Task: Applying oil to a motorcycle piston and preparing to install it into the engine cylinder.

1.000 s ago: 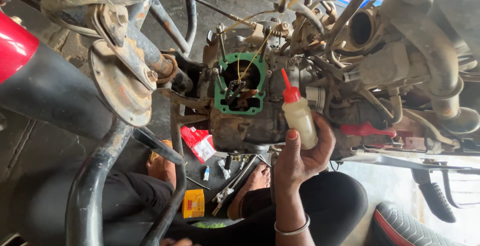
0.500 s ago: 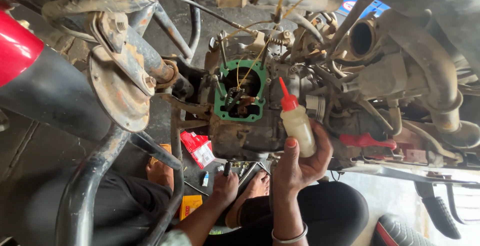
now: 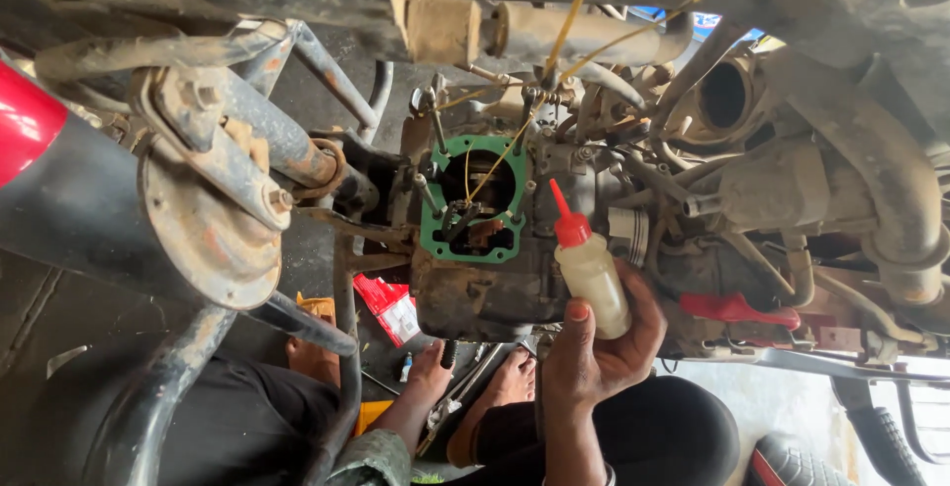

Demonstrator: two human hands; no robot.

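Red-capped squeeze bottle [image 3: 591,266] sits clasped in the right hand [image 3: 594,347], fingers wrapped round its lower body. Its long axis tilts up-left from the grip, nozzle toward the green gasket [image 3: 473,199] on the engine opening. The left hand [image 3: 428,375] reaches below, fingers curled on a dark tool handle. Judged step: applying fluid; next calls for a steady nozzle tip.

Bare right hand [image 3: 594,347] with a wrist bangle; left arm wears a worn greenish sleeve [image 3: 374,458].
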